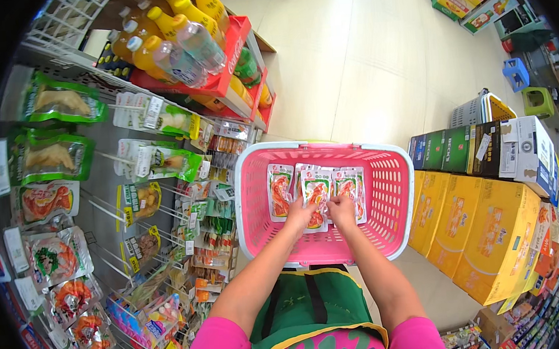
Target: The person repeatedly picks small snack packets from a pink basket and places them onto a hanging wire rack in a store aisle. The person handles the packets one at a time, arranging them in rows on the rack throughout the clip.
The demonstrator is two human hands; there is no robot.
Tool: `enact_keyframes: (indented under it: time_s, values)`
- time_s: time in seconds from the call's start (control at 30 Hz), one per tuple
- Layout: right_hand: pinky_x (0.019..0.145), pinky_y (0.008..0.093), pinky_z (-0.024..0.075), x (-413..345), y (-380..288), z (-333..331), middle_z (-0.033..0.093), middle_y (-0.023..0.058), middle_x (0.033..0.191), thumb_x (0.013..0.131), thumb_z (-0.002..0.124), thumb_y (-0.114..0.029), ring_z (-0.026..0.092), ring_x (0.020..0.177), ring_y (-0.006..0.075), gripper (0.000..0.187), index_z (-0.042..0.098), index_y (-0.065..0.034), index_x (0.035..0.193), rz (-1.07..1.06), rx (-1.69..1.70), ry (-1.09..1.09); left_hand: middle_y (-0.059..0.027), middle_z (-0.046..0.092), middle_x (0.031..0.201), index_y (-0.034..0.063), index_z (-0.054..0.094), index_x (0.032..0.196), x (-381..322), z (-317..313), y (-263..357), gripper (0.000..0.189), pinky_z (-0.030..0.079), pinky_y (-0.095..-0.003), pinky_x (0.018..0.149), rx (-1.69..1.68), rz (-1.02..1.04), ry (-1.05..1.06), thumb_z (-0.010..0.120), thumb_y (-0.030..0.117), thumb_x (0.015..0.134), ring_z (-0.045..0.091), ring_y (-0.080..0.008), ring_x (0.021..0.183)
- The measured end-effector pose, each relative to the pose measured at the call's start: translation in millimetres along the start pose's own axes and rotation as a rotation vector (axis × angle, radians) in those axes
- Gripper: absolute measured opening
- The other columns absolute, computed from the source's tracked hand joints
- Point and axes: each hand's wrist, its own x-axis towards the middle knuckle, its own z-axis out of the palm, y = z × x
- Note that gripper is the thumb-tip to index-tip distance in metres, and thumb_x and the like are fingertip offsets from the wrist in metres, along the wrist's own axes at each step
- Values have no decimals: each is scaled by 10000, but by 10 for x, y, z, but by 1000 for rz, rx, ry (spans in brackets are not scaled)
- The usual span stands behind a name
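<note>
A pink plastic shopping basket [382, 166] with a pale rim stands in front of me. Inside it lie several white-edged snack pouches printed with orange-red food, among them one at the left [281, 191] and one at the right [346, 184]. My left hand [301, 215] grips the left side of the middle snack pouch [316, 193], which overlaps its neighbours. My right hand [341, 210] is at the right edge of that pouch, fingers bent; whether it pinches this pouch or the one beside it is hidden.
On the left, a rack holds hanging food packs [61, 154], its metal hooks sticking out. Beyond stands a red bottle display [237, 45]. To the right are stacked yellow cartons [494, 241] and beer boxes [457, 149], with another basket [466, 112] behind them.
</note>
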Motion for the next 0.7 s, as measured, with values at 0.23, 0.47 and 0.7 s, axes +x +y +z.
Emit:
enact_keyframes:
  time_s: [0.23, 0.47, 0.7]
  values:
    - [435, 266, 505, -605, -590, -272, 586, 80, 662, 841, 582, -41, 591, 505, 145, 79, 551, 30, 853, -190, 201, 10, -131, 547, 1206, -45, 447, 1299, -957, -60, 886, 511, 436, -307, 904, -61, 130, -102, 623, 158, 863, 537, -181, 1078]
    - [471, 252, 498, -1258, -1234, -297, 569, 47, 681, 856, 583, -62, 569, 537, 114, 70, 556, 3, 854, -389, 231, -67, -129, 602, 1101, -61, 505, 1233, -1277, -411, 804, 426, 482, -286, 802, -102, 510, -23, 609, 117, 861, 586, -161, 974]
    - [488, 228, 462, -1871, -1892, -29, 572, 22, 692, 866, 592, -66, 546, 539, 83, 71, 567, 0, 862, -547, 209, -245, -107, 662, 958, -30, 580, 1142, -1958, -1007, 1071, 310, 502, -268, 732, -7, 604, 239, 612, 109, 867, 626, -133, 816]
